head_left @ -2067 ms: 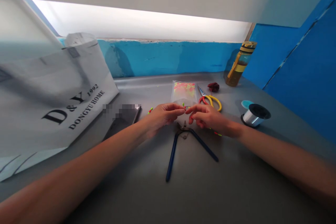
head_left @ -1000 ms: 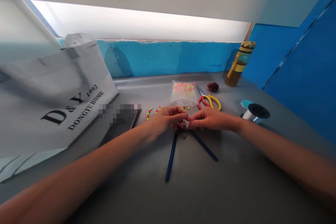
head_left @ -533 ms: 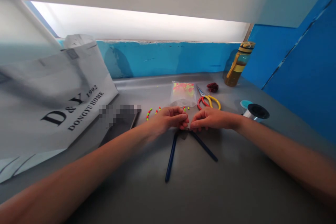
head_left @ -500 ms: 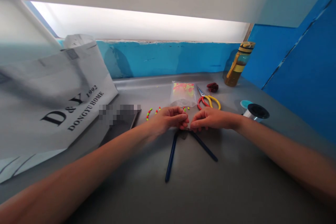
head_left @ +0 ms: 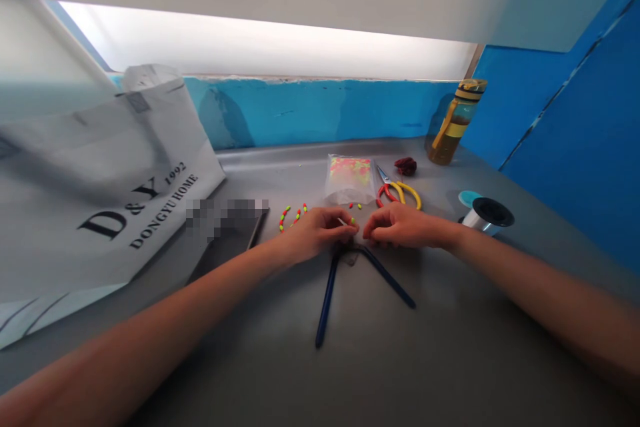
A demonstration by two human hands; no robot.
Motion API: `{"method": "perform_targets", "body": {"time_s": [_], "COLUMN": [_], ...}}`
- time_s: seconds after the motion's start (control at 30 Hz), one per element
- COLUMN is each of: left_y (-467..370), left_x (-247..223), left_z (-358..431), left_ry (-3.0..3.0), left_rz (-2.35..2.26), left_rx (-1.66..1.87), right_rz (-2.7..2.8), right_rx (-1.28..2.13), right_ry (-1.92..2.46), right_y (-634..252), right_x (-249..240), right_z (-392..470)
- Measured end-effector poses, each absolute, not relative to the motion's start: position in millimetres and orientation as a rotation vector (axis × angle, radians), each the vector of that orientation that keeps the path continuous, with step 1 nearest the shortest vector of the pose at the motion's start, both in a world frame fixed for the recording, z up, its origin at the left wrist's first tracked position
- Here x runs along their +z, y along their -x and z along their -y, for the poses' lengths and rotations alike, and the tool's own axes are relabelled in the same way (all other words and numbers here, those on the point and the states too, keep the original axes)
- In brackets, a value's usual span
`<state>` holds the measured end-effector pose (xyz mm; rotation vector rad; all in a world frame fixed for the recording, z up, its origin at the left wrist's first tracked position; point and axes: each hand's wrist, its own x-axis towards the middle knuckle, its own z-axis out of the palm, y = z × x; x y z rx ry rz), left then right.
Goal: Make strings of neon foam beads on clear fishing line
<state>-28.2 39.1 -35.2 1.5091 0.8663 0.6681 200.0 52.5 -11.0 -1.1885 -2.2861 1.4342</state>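
My left hand is closed in a pinch, with a yellow-green bead at its fingertips. Just to its right is my right hand, fingers curled together; whatever they hold is too small to make out. A red bead and a yellow-green bead lie just beyond the hands. Below my hands a tool with two dark blue handles lies spread on the table, its head partly hidden. Left of my left hand are short rows of red and green beads.
Behind the hands are a clear bag of beads, scissors and a dark red bundle. A bottle and a spool stand right. Left are a white bag and a dark flat object.
My hands have drawn slightly apart. The bead at my left fingertips now shows more clearly, and my left hand has shifted a little.
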Motion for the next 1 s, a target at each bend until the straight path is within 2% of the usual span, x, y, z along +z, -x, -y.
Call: {"method": "perform_targets", "body": {"time_s": [0.17,0.33,0.7,1.0], "left_y": [28.7,30.6,30.2,32.9], "left_x": [-32.7,-33.6,-32.3,-30.9], "left_z": [-37.6,-35.6,-33.2,-36.5], "left_ry": [-1.795,-2.006,-2.250,-1.998], "left_rz": [-0.860,-0.836,-0.781,-0.872], "left_rx": [0.668,0.694,0.672,0.567], "right_rz": [2.360,2.402,2.336,2.242], "right_rx": [1.137,0.983,1.097,1.241], "right_ry": [1.133,1.086,0.957,0.922], "right_y": [-192.4,-189.8,-192.5,-189.6], "right_x": [-16.2,-16.1,-22.6,-27.6], "right_z": [-47.5,-41.6,-40.7,-43.2]}}
